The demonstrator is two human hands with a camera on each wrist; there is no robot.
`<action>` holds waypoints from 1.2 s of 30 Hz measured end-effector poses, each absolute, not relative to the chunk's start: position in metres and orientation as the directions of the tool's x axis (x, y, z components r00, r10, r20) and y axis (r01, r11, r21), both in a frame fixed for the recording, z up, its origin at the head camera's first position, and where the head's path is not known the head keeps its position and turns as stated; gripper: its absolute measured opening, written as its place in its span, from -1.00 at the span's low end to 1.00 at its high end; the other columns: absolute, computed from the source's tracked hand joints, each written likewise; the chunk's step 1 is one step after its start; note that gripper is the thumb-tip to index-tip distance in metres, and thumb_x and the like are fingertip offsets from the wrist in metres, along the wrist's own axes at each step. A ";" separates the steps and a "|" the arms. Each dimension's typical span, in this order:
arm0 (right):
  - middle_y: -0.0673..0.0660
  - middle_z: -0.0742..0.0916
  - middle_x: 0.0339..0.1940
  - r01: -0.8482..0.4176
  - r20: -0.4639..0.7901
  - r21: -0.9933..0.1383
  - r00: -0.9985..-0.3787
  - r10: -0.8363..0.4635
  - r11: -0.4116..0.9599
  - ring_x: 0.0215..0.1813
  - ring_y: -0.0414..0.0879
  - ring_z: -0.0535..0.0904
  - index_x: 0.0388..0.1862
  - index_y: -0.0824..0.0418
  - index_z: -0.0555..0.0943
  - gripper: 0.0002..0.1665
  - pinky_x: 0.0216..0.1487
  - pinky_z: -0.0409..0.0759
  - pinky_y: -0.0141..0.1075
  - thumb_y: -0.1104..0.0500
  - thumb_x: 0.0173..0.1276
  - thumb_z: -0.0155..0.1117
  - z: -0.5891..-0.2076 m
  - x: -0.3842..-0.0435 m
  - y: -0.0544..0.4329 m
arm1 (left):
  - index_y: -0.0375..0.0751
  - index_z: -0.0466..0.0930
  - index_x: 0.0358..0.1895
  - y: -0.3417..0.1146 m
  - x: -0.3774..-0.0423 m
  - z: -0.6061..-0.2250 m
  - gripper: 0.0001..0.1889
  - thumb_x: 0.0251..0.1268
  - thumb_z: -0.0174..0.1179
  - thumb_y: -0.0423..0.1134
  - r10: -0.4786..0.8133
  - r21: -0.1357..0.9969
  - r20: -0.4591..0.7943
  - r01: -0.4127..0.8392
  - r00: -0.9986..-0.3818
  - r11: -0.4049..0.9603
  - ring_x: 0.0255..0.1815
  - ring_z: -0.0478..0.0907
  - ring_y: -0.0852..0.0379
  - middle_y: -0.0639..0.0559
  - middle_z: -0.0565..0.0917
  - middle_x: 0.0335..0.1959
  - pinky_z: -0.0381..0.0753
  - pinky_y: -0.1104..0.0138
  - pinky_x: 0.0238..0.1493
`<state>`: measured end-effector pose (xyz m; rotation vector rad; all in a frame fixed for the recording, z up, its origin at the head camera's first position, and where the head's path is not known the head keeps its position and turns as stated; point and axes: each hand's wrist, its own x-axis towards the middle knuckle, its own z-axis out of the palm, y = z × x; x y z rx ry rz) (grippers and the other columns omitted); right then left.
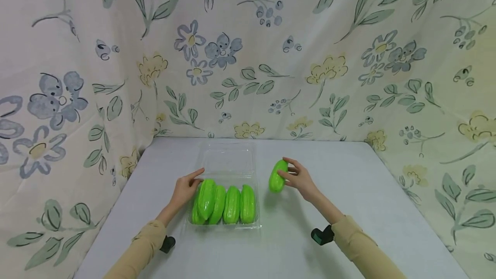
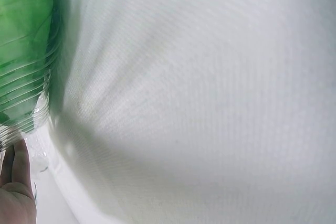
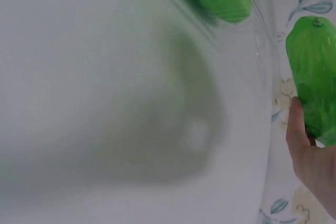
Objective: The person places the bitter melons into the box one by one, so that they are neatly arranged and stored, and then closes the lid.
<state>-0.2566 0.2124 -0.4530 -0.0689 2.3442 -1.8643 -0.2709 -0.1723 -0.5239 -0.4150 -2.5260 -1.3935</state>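
My right hand (image 1: 301, 181) holds a bright green, smooth, oblong fruit (image 1: 277, 176) above the table, right of a clear plastic clamshell box (image 1: 256, 210). The right wrist view shows the thumb side of that hand (image 3: 314, 163) against the lower part of the fruit (image 3: 315, 72). Several similar green fruits (image 1: 231, 206) lie in the box, side by side, with one (image 1: 206, 199) resting on top at the left. My left hand (image 1: 186, 189) touches the box's left wall near the hinge. In the left wrist view, its fingers (image 2: 21, 163) reach the ribbed wall.
The box's clear lid (image 1: 227, 160) lies folded back toward the far side of the white table (image 1: 341, 171). A floral cloth (image 1: 248, 55) hangs behind and along both sides of the table. Dark straps with devices (image 1: 323, 235) sit at the wrists.
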 end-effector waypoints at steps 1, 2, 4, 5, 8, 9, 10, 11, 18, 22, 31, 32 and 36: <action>0.43 0.41 0.26 0.055 -0.086 -0.973 -0.988 -0.129 0.224 0.11 0.04 0.50 0.43 0.15 0.24 -0.27 -0.04 0.63 -0.25 0.13 0.33 0.25 -0.452 -0.256 0.211 | -0.32 0.51 0.20 -0.172 -0.271 -0.523 -0.59 0.28 0.04 -0.55 0.135 0.786 0.330 0.351 -0.934 0.508 -0.79 0.14 0.38 -0.31 0.72 -0.22 0.25 0.45 -0.71; 0.42 0.42 0.26 0.054 -0.084 -0.974 -0.988 -0.132 0.222 0.11 0.04 0.50 0.43 0.14 0.24 -0.28 -0.04 0.63 -0.25 0.13 0.33 0.25 -0.452 -0.255 0.210 | -0.32 0.51 0.20 -0.172 -0.271 -0.523 -0.59 0.28 0.04 -0.55 0.136 0.785 0.332 0.353 -0.933 0.509 -0.79 0.14 0.38 -0.31 0.72 -0.22 0.25 0.45 -0.71; 0.41 0.43 0.25 0.055 -0.086 -0.973 -0.987 -0.136 0.222 0.11 0.05 0.50 0.42 0.13 0.26 -0.29 -0.04 0.64 -0.23 0.13 0.32 0.26 -0.452 -0.252 0.207 | -0.32 0.51 0.20 -0.172 -0.271 -0.523 -0.59 0.27 0.04 -0.55 0.137 0.782 0.333 0.355 -0.933 0.513 -0.79 0.14 0.38 -0.31 0.72 -0.22 0.25 0.46 -0.71; 0.41 0.44 0.25 0.053 -0.086 -0.973 -0.986 -0.140 0.224 0.11 0.05 0.50 0.42 0.12 0.27 -0.29 -0.04 0.64 -0.22 0.13 0.32 0.26 -0.452 -0.252 0.206 | -0.32 0.51 0.19 -0.172 -0.271 -0.523 -0.59 0.27 0.04 -0.56 0.137 0.779 0.335 0.356 -0.932 0.516 -0.79 0.14 0.38 -0.31 0.72 -0.22 0.25 0.45 -0.71; 0.39 0.46 0.24 0.054 -0.090 -0.973 -0.984 -0.153 0.222 0.10 0.04 0.51 0.41 0.10 0.28 -0.30 -0.04 0.64 -0.21 0.13 0.31 0.28 -0.455 -0.250 0.203 | -0.33 0.51 0.19 -0.172 -0.271 -0.523 -0.58 0.26 0.04 -0.56 0.137 0.777 0.333 0.353 -0.933 0.521 -0.79 0.15 0.38 -0.31 0.72 -0.22 0.25 0.46 -0.71; 0.40 0.46 0.24 0.050 -0.088 -0.973 -0.983 -0.161 0.224 0.09 0.04 0.51 0.41 0.11 0.28 -0.29 -0.03 0.64 -0.20 0.13 0.31 0.28 -0.456 -0.249 0.202 | -0.32 0.51 0.19 -0.172 -0.271 -0.523 -0.58 0.27 0.04 -0.56 0.136 0.776 0.331 0.352 -0.934 0.523 -0.79 0.15 0.38 -0.31 0.72 -0.22 0.25 0.46 -0.71; 0.40 0.46 0.24 0.045 -0.084 -0.973 -0.982 -0.167 0.225 0.08 0.04 0.52 0.41 0.12 0.28 -0.28 -0.03 0.64 -0.20 0.13 0.31 0.28 -0.456 -0.248 0.201 | -0.32 0.51 0.19 -0.172 -0.272 -0.524 -0.58 0.26 0.04 -0.56 0.137 0.777 0.330 0.351 -0.934 0.522 -0.79 0.16 0.38 -0.32 0.72 -0.22 0.25 0.46 -0.71; 0.41 0.46 0.23 0.040 -0.081 -0.973 -0.981 -0.174 0.226 0.08 0.03 0.52 0.41 0.13 0.28 -0.28 -0.03 0.64 -0.19 0.13 0.30 0.28 -0.457 -0.248 0.200 | -0.32 0.51 0.19 -0.172 -0.271 -0.524 -0.58 0.26 0.04 -0.56 0.137 0.778 0.328 0.349 -0.935 0.522 -0.79 0.16 0.38 -0.32 0.72 -0.21 0.25 0.46 -0.71; 0.39 0.48 0.23 0.027 -0.075 -0.972 -0.977 -0.199 0.232 0.07 0.02 0.54 0.41 0.12 0.28 -0.28 -0.02 0.63 -0.17 0.13 0.30 0.29 -0.453 -0.240 0.191 | -0.31 0.50 0.20 -0.172 -0.271 -0.525 -0.58 0.27 0.04 -0.57 0.135 0.785 0.316 0.339 -0.939 0.518 -0.80 0.16 0.37 -0.32 0.72 -0.20 0.25 0.46 -0.71; 0.40 0.49 0.22 0.029 -0.076 -0.974 -0.977 -0.201 0.225 0.08 0.04 0.54 0.41 0.14 0.28 -0.27 -0.03 0.63 -0.17 0.14 0.29 0.30 -0.451 -0.237 0.186 | -0.31 0.50 0.20 -0.171 -0.270 -0.524 -0.58 0.27 0.04 -0.56 0.133 0.786 0.312 0.335 -0.941 0.520 -0.79 0.16 0.37 -0.31 0.72 -0.20 0.25 0.46 -0.71; 0.40 0.50 0.22 0.007 -0.062 -0.974 -0.970 -0.234 0.227 0.09 0.06 0.56 0.40 0.15 0.30 -0.26 -0.05 0.64 -0.18 0.12 0.26 0.33 -0.449 -0.228 0.172 | -0.32 0.50 0.20 -0.171 -0.270 -0.523 -0.58 0.27 0.03 -0.56 0.137 0.780 0.318 0.341 -0.938 0.524 -0.79 0.17 0.37 -0.31 0.72 -0.22 0.26 0.46 -0.71; 0.39 0.50 0.21 0.008 -0.062 -0.975 -0.969 -0.239 0.221 0.09 0.05 0.56 0.39 0.14 0.31 -0.26 -0.05 0.64 -0.18 0.12 0.26 0.33 -0.449 -0.228 0.170 | -0.32 0.50 0.20 -0.171 -0.270 -0.523 -0.58 0.27 0.03 -0.56 0.138 0.780 0.320 0.343 -0.937 0.524 -0.79 0.17 0.37 -0.31 0.72 -0.22 0.26 0.46 -0.71; 0.38 0.51 0.20 0.009 -0.061 -0.979 -0.966 -0.251 0.203 0.09 0.05 0.57 0.39 0.14 0.32 -0.26 -0.06 0.65 -0.18 0.13 0.25 0.34 -0.449 -0.225 0.163 | -0.32 0.51 0.19 -0.171 -0.270 -0.524 -0.58 0.26 0.04 -0.57 0.138 0.774 0.331 0.352 -0.934 0.526 -0.79 0.16 0.37 -0.31 0.72 -0.23 0.26 0.46 -0.71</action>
